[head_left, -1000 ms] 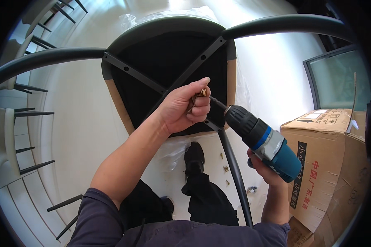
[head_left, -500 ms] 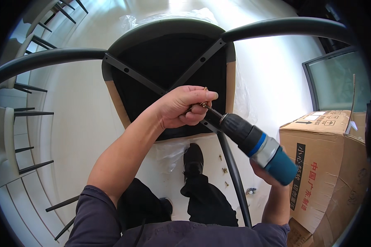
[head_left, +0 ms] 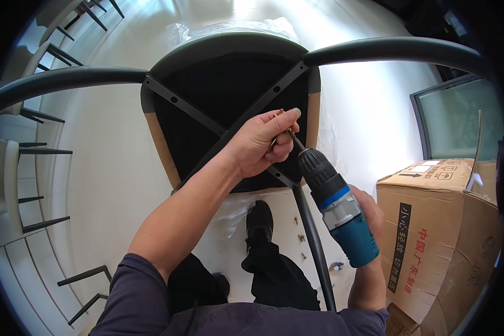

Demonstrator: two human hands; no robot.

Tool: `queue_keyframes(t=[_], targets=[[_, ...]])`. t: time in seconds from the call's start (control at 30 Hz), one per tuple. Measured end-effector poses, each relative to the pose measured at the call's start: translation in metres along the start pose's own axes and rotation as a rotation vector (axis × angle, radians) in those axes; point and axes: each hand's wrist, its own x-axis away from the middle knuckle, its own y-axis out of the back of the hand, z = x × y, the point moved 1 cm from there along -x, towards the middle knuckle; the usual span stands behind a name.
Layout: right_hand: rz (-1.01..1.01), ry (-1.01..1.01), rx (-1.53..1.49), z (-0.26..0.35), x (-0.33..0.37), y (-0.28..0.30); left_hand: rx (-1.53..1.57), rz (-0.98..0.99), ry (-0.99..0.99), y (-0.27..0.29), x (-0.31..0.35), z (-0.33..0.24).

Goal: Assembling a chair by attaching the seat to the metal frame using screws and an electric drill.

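Note:
My left hand is closed in a pinch over the underside of an upturned chair, with brass-coloured screws showing between its fingers. My right hand grips a teal and black cordless drill, mostly behind the drill's body. The drill's bit points up and left and reaches the fingertips of my left hand. Whether a screw sits on the bit is hidden by the fingers. Under both hands, dark metal crossbars run over the chair's black fabric bottom.
Chair legs stick out toward me and to both sides. Several loose screws lie on the floor right of my foot. An opened cardboard box stands at the right, and white chairs line the left. Clear plastic wrap lies beneath the chair.
The drill's rear end has swung left and down, so it stands steeper. My left hand has shifted slightly right and up, still pinching the screws.

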Motion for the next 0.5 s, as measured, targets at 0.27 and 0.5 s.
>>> queue_keyframes(t=[0.27, 0.5], targets=[[-0.014, 0.006, 0.087, -0.004, -0.021, -0.019, 0.462, -0.218, -0.108, -0.011, -0.024, 0.029], [0.053, -0.077, 0.126, -0.003, -0.052, -0.019, 0.426, -0.224, -0.139, 0.003, -0.04, 0.022]])
